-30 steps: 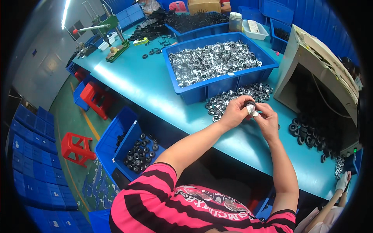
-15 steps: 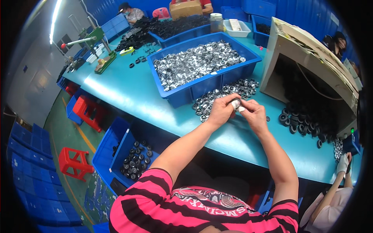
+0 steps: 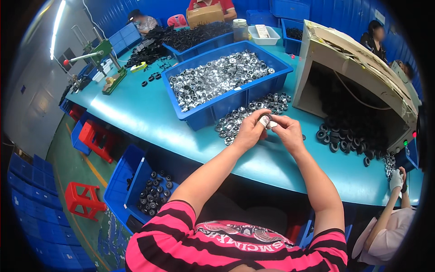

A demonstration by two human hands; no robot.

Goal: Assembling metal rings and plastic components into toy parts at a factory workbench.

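Observation:
My left hand and my right hand meet above the table's near part, fingers closed on a small black ring. White coverings show on digits around the ring. Whether a silver hub sits inside it is hidden by my fingers. Just beyond my hands lies a loose pile of shiny silver hubs with dark centres. Behind that pile stands a blue bin heaped with the same kind of hubs. Thick black rings lie in a heap to the right.
An open-fronted worn box stands over the black rings. Below the table at left, a blue bin holds black wheels. A green hand press stands at the far left. At right, a co-worker's gloved hand works near another silver pile.
The view has shifted, so most of the scene sits slightly further left. Both my hands stay together on the black ring, with only slight finger movement.

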